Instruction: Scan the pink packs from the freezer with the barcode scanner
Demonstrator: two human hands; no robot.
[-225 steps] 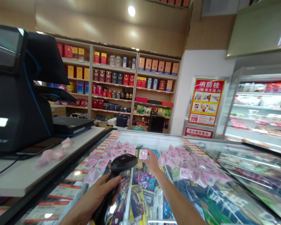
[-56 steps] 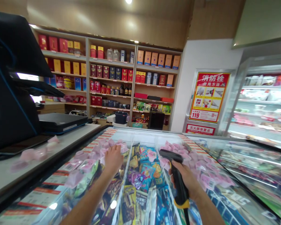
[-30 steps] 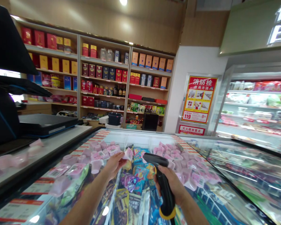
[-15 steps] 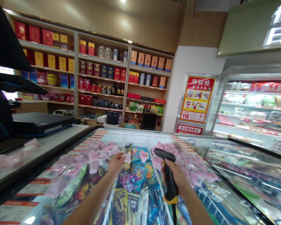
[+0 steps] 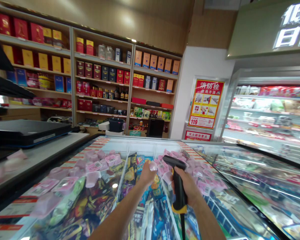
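Head view: left hand point(image 5: 148, 174) pinches pink cup point(image 5: 153, 166) over wrapped packs point(image 5: 161, 213); right hand point(image 5: 187, 186) grips scanner point(image 5: 179, 191).
Cup: loose pinch could drop it among the packs.
Scanner: low swing could scatter the nearby cup cluster point(image 5: 198, 171).

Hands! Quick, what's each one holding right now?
Left hand: at a pink cup; grip can't be told.
Right hand: closed, holding the black scanner.
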